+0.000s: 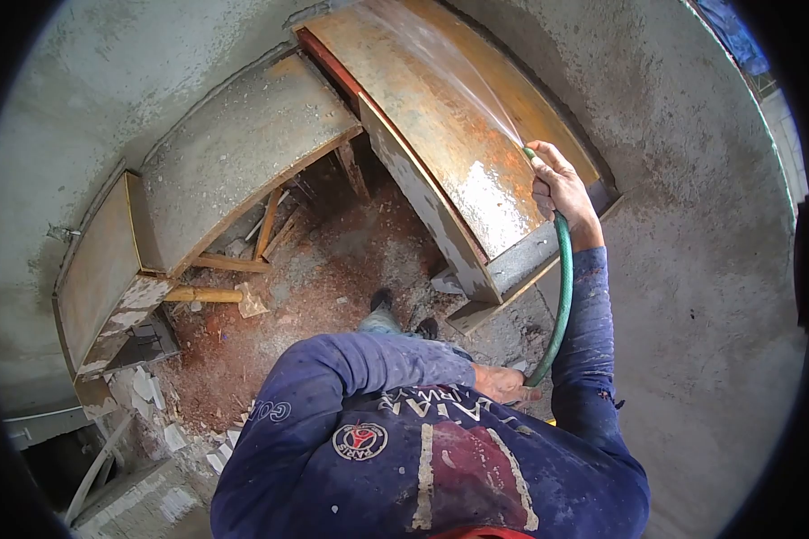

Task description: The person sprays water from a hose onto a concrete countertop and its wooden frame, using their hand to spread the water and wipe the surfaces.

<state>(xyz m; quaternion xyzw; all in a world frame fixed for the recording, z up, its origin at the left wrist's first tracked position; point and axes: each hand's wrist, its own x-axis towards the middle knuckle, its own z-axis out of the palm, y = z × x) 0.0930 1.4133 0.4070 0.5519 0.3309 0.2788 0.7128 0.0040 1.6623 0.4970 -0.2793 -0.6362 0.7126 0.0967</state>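
Observation:
A green hose (563,296) curves up along my right forearm. Near its open end my right hand (562,184) is closed around it, with thumb and fingers at the mouth. Water (476,85) sprays from there in a fan toward the upper left, over a wet, rust-stained panel (440,135). Lower down, close to my chest, my left hand (503,384) is closed on the same hose; its fingers are partly hidden.
A curved grey slab (252,144) and a boxed panel (108,269) stand to the left, with wooden braces (268,225) beneath. Rubble (175,436) lies on the dirty floor (288,359). A rough plastered wall (692,225) curves round on the right.

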